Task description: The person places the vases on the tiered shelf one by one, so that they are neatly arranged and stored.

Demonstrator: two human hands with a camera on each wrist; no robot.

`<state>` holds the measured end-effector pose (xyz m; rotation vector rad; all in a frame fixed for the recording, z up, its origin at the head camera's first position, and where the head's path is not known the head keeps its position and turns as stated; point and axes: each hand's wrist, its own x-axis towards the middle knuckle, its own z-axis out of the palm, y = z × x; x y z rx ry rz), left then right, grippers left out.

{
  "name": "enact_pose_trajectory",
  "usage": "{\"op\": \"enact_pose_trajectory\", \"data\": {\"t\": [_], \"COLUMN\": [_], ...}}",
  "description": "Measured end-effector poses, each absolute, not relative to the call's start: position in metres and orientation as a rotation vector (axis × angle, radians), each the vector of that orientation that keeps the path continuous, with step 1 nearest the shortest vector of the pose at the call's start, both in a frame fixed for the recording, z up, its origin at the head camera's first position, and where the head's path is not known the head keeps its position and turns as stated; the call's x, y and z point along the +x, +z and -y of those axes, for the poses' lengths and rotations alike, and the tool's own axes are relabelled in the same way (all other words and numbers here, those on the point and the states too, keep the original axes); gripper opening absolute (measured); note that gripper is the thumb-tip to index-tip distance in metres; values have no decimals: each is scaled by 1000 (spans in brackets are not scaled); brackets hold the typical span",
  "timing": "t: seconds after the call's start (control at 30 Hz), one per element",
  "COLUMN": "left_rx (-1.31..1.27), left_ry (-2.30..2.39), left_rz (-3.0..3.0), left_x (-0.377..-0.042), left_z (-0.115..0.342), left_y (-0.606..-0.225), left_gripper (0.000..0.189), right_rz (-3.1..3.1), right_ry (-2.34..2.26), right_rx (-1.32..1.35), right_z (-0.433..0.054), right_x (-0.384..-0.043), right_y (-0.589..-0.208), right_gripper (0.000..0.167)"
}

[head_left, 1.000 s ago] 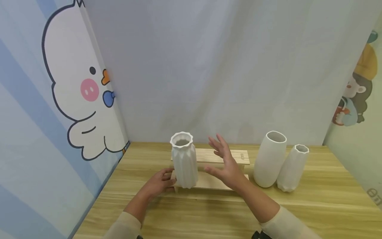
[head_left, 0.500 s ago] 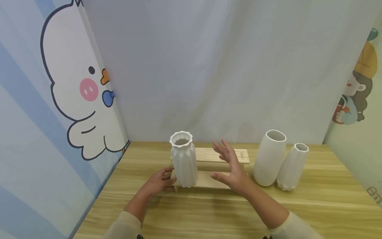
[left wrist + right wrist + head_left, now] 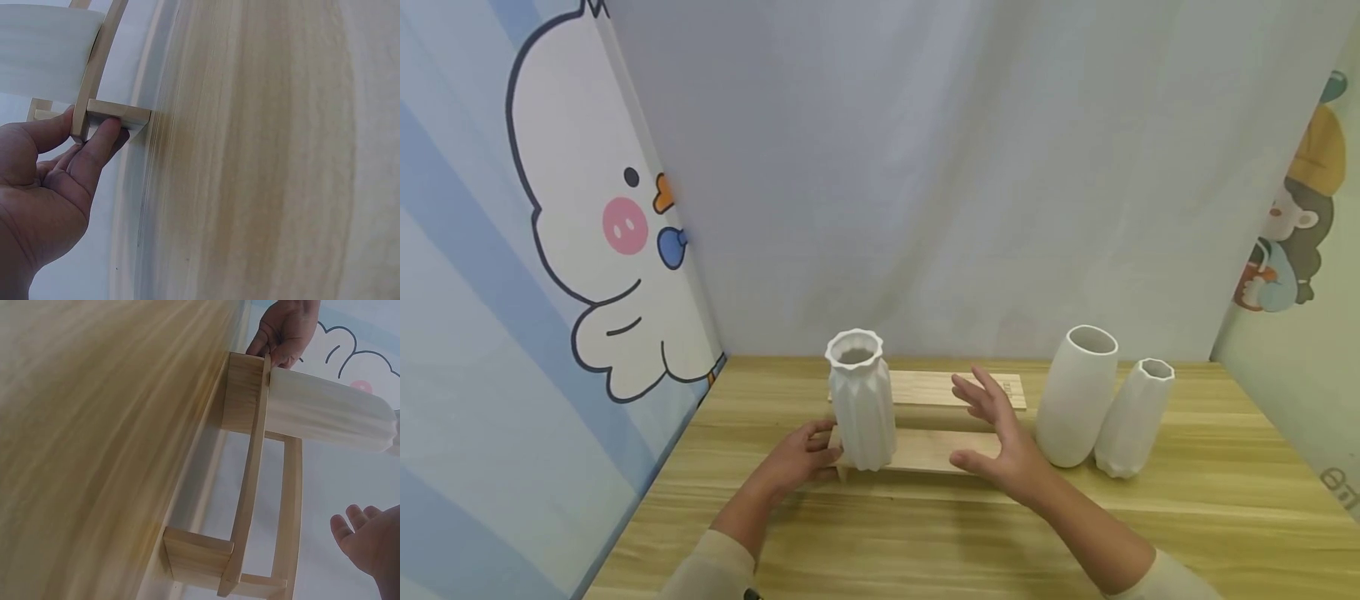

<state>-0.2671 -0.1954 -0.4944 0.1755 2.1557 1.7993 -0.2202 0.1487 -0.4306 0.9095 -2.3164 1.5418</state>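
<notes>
A white pleated vase (image 3: 865,417) with a scalloped rim stands upright at the left end of the lower step of a two-step wooden stand (image 3: 932,450). My left hand (image 3: 797,461) grips that end of the stand. In the left wrist view, its thumb (image 3: 56,130) lies on the board's top side and its fingers reach underneath, by the short leg. My right hand (image 3: 1011,458) hovers over the stand's right part with fingers spread, holding nothing. The right wrist view has the vase (image 3: 325,409) on the board, well apart from my right hand (image 3: 372,544).
A tall smooth white vase (image 3: 1075,404) and a shorter faceted one (image 3: 1133,425) stand side by side on the wood-grain table (image 3: 925,542), right of the stand. Behind hangs a pale curtain (image 3: 940,183). A cartoon-printed cloth (image 3: 587,142) covers the left side.
My right hand has drawn away from the pleated vase, rightward and slightly down, fingers still spread. The left hand and the vase have kept their places.
</notes>
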Motion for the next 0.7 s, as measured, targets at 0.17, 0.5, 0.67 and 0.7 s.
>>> {"op": "enact_pose_trajectory", "data": {"t": [0.17,0.5,0.67,0.7], "left_rx": [178,178,174,173], "left_ry": [1802,1791,1783,1783], "left_rz": [-2148,-2154,-2156,-2156], "left_x": [-269,-268,-267,-267], "left_z": [195,194,195,196], "left_y": [-496,-495,-496,-496], "left_gripper": [61,63,64,64], "right_rz": [2354,2317,2352,2360], "right_ry": [1555,1590,1585,1573], "right_rx": [876,908,899,899], "right_z": [-155,-164,-168,-169], "right_x": [-215,-209,-202,-201], "right_y": [-433,-440,-439,-439], "right_gripper": [101,100,102,102]}}
